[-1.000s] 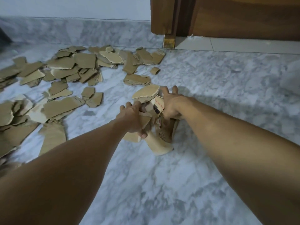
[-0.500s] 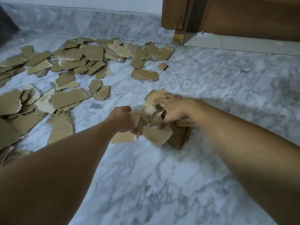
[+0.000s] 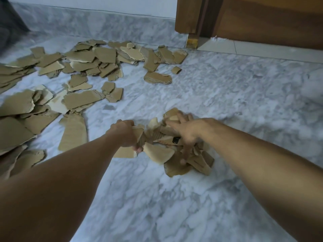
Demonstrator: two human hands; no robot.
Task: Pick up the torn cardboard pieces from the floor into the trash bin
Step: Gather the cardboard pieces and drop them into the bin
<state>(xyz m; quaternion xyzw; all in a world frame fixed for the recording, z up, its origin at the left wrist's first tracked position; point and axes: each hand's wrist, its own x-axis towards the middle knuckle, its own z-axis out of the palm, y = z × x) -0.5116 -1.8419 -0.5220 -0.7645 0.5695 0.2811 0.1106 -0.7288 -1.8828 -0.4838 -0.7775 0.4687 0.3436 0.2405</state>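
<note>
While both forearms reached in from 6 o'clock, the left hand (image 3: 125, 135) gripped one side of a cardboard bundle (image 3: 162, 151) and the right hand (image 3: 187, 132), blurred, clutched the other side above the marble floor (image 3: 157, 198). Farther out, from 9 to 12 o'clock, loose cardboard pieces (image 3: 97, 65) lay scattered, with a wooden door (image 3: 262, 18) at 1 o'clock.

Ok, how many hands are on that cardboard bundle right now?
2. The left hand grips the cardboard bundle at its left edge; the right hand lies over its top and right side, thumb underneath.
</note>
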